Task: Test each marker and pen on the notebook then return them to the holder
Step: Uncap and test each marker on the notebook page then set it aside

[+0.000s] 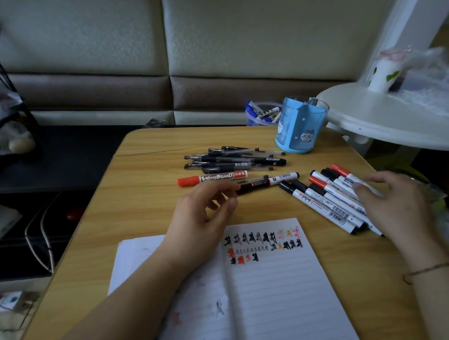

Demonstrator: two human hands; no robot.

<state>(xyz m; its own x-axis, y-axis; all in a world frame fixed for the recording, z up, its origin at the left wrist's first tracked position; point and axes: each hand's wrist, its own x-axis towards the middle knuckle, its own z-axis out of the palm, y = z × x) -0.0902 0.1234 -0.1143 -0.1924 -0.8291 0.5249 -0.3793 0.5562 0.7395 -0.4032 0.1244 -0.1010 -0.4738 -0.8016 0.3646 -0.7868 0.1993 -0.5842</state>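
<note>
An open lined notebook point(274, 296) lies at the near edge of the wooden table point(142, 177), with black, red and orange test marks point(263, 244) along the top of its right page. My left hand point(203, 215) hovers above the notebook, its loosely curved fingertips touching the end of a black pen point(254, 187). My right hand point(394, 203) rests with spread fingers on a row of whiteboard markers point(325, 198). A red-capped whiteboard marker point(210, 178) and a pile of black gel pens point(233, 158) lie further back. The blue holder point(300, 128) stands at the back right and looks empty.
A white round side table point(394, 126) overhangs the table's right corner and carries a white cup point(384, 75) and plastic wrap. A clear tub of blue markers point(260, 114) sits behind the holder. A dark shelf with bags is at the left.
</note>
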